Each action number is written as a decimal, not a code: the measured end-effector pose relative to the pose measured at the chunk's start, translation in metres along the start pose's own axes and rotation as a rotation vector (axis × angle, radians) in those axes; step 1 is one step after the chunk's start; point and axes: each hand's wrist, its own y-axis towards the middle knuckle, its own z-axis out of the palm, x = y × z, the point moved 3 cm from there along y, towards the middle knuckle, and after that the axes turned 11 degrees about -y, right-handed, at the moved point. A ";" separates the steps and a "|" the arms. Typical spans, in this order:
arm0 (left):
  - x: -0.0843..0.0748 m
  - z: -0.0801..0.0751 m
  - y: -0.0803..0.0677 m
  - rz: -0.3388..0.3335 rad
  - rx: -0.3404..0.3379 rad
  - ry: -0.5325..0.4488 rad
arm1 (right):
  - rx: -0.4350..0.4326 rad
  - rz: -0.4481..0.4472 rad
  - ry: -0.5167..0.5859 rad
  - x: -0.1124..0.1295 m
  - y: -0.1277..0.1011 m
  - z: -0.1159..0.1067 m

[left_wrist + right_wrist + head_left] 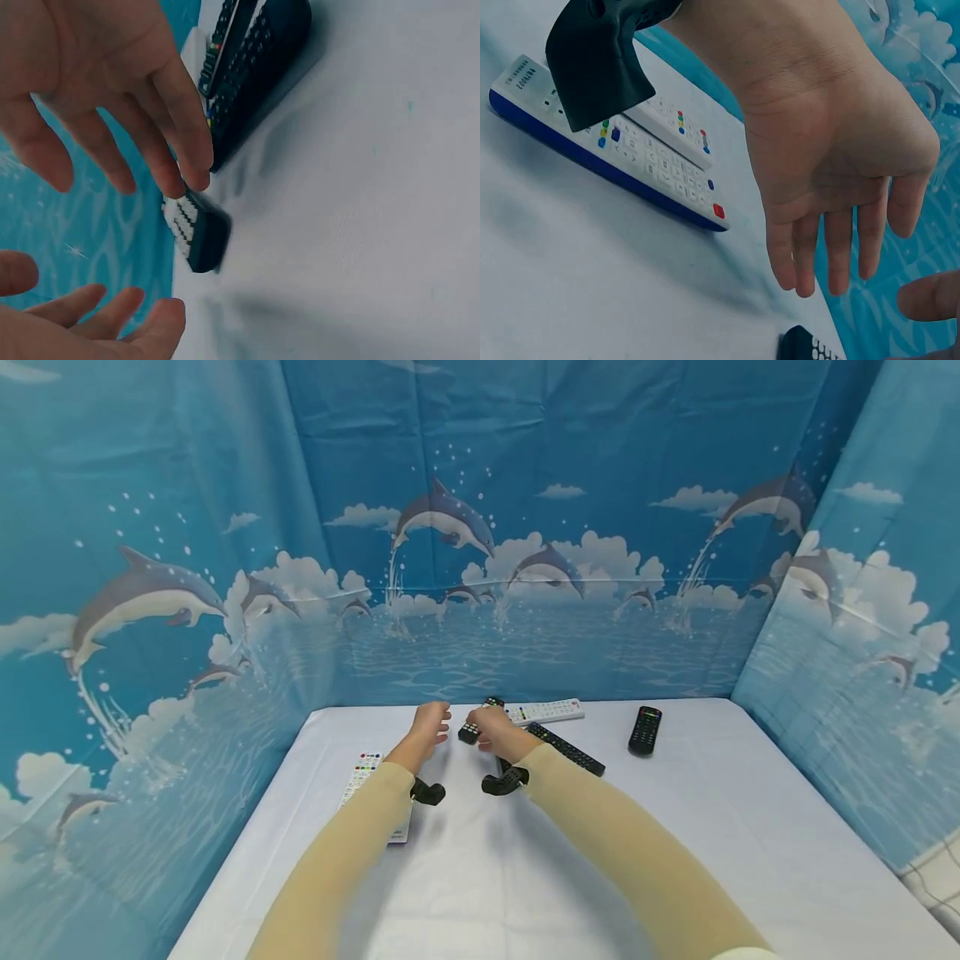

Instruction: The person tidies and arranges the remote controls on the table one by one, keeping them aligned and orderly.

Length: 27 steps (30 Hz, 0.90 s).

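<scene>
Above the far part of the table my left hand (pixel 431 724) is held with its fingers straight and spread, nothing in it. Facing it, my right hand (pixel 495 727) hangs with fingers extended and also holds nothing. Just past the right fingers lies a black remote control (pixel 469 734) with light keys, partly covered by that hand in the head view. Two white remotes, one a white-and-blue remote (pixel 660 169), lie side by side beneath my left forearm. Beneath the right wrist and forearm are dark remotes, including a long black remote (pixel 573 752).
A white remote (pixel 551 711) lies near the back edge, behind the black ones. Farther right sits a separate black remote (pixel 645 731). A white cloth covers the table (pixel 675 860), and a blue dolphin-print curtain (pixel 540 643) hangs around its back and sides.
</scene>
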 end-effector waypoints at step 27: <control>0.037 0.016 0.055 -0.051 -0.116 0.127 | -0.264 0.009 0.060 -0.034 0.032 -0.001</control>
